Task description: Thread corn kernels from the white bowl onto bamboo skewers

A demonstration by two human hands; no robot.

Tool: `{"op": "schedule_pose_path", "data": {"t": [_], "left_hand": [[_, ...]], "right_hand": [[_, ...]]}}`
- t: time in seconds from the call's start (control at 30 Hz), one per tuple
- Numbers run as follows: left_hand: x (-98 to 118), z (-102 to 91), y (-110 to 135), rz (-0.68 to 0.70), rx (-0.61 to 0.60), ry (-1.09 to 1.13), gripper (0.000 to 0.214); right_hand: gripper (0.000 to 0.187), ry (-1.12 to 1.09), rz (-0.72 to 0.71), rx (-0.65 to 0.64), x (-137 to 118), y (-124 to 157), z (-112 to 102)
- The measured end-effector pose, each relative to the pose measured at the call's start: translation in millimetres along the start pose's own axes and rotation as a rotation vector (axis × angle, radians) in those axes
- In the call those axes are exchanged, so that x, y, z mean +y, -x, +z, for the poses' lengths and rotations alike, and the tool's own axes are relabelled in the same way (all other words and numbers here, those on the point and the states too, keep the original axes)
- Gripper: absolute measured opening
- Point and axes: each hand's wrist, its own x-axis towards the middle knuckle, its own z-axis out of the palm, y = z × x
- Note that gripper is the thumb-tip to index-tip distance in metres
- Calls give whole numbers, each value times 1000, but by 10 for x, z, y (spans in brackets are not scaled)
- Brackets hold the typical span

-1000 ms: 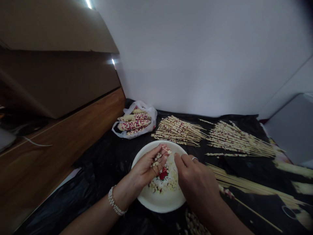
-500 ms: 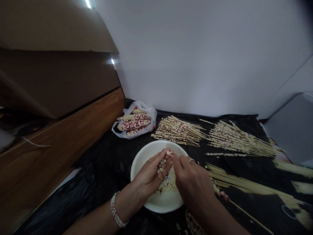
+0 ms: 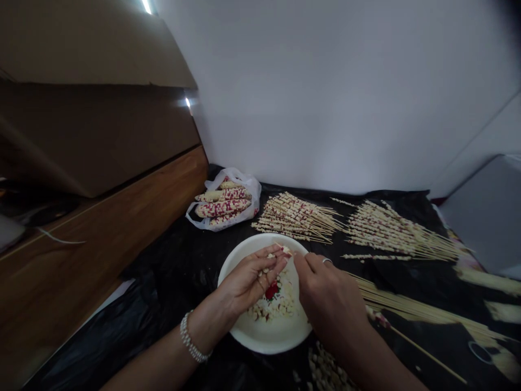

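My right hand [image 3: 325,288] is closed round a thin wooden skewer [image 3: 427,350], which slants to the lower right. Red and pale corn kernels [image 3: 380,319] are threaded on it beyond the hand. The skewer's tip is near my left fingertips, where a few kernels [image 3: 286,250] show; whether these are all threaded is unclear. My left hand [image 3: 252,279] is cupped palm up, fingers curled round loose corn kernels [image 3: 265,270], partly hidden. Both hands are over a white basin [image 3: 271,345] with more loose kernels [image 3: 280,309] and a red print on its bottom.
Behind the basin are a plastic bag of corn cobs [image 3: 223,207] and two piles of kernel-threaded skewers [image 3: 293,214]. Bare skewers [image 3: 402,301] and pale cobs [image 3: 502,312] lie to the right. More kernels [image 3: 328,369] lie in front. Black plastic sheeting [image 3: 163,304] covers the surface.
My right hand has shifted slightly right and down with the skewer. My left hand has turned and its fingers hide more kernels. The basin's red print has come into view.
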Motion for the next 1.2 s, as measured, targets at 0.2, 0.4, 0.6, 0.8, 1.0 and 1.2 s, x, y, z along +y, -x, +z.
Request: {"op": "schedule_pose_path", "data": {"t": [0.2,0.4,0.6,0.8,1.0,1.2], "left_hand": [[33,-41,-53,27,55,8,16],[121,-40,-72,-22,104,112,22],[175,-6,-72,-69,92,130,29],[141,-5,-58,-44,107,65,24],[134,32,-21,-20,60,28,26],[128,52,4,-11,34,-14,31]], "right_hand": [[17,-1,-14,26,-14,13,-21],[20,-20,-20,48,-34,11,21],[20,-63,-4,-42,-39,32,43],[19,-59,-9,-10,-52,41,46],[20,-52,-24,12,-72,48,94],[20,-45,-21,-31,-73,31,69]]}}
